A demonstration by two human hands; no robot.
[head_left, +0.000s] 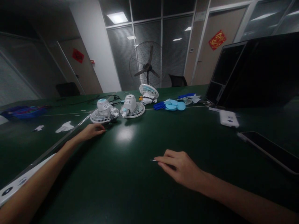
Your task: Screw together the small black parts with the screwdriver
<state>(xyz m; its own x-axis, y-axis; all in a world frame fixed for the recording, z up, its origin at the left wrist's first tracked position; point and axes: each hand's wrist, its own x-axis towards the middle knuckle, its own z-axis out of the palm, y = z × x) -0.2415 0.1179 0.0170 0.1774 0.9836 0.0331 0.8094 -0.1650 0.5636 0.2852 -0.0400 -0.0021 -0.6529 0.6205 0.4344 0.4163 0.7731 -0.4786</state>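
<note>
My right hand is over the middle of the green table. Thumb and forefinger pinch a small thin silvery piece, whose tip points left; its kind is too small to tell. Farther off to the left, my left hand rests low at the table with its fingertips drawn together. Whatever they may hold is too small and dark to make out. Just past those fingers sits a white fan head, grille down. A second white fan head lies beside it, also grille down.
A third small fan lies tilted farther back, left of blue gloves and light-blue fan blades. On the right are a white box, a phone-like dark slab and a large black screen. A blue basket stands far left.
</note>
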